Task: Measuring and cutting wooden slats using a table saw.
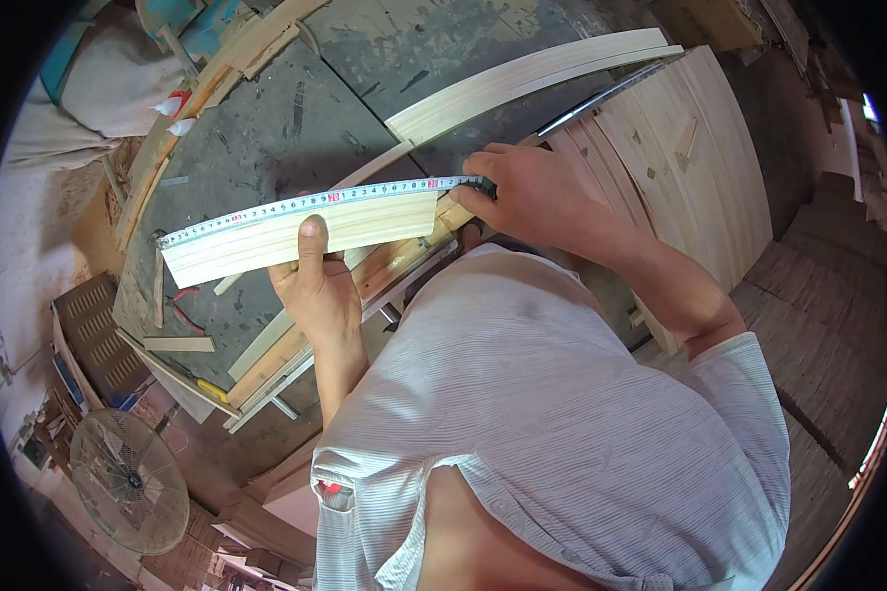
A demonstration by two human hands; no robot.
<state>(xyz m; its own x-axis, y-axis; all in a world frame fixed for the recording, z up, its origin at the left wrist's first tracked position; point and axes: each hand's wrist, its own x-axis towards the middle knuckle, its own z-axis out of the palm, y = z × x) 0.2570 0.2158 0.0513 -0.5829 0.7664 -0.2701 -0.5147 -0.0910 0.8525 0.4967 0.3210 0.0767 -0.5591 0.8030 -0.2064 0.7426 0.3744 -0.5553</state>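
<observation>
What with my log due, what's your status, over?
Left hand gripping pale board. Right hand holding tape measure along board's far edge. Red-handled tool on tabletop, near board's left end.

You stand in a woodworking shop: a tape measure above the stained counter, pale planks on it, wooden panels at its right end.

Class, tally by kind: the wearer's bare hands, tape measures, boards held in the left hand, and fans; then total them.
Left hand plus right hand: 2 hands
Tape measure: 1
Held board: 1
Fan: 1
Total: 5
</observation>
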